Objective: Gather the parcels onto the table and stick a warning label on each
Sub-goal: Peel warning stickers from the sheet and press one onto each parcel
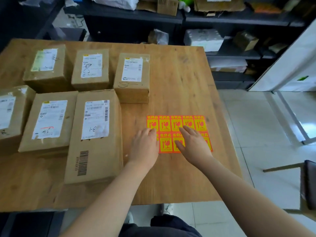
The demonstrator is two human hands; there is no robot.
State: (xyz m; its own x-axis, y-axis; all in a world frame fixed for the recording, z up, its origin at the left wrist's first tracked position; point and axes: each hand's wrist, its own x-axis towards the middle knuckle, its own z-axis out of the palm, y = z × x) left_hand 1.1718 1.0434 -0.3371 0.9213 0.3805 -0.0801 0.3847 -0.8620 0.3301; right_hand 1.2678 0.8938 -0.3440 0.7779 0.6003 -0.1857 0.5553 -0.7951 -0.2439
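Observation:
Several brown cardboard parcels with white shipping labels lie in two rows on the left of the wooden table (179, 74); the nearest is a long parcel (95, 137). A sheet of orange-and-yellow warning labels (177, 124) lies flat on the table's right side. My left hand (145, 146) lies over the sheet's left edge, its fingers bent down; what the fingertips do is hidden. My right hand (191, 142) lies over the sheet's lower right with straight fingers, thumb spread to the left. Part of the lower row of labels is hidden under both hands.
Dark shelving (222, 21) behind the table holds more boxes and wrapped packets. The table's right edge borders a tiled floor (256, 125). A chair or stool (307, 182) stands at the right. A white panel (294, 65) leans at the far right.

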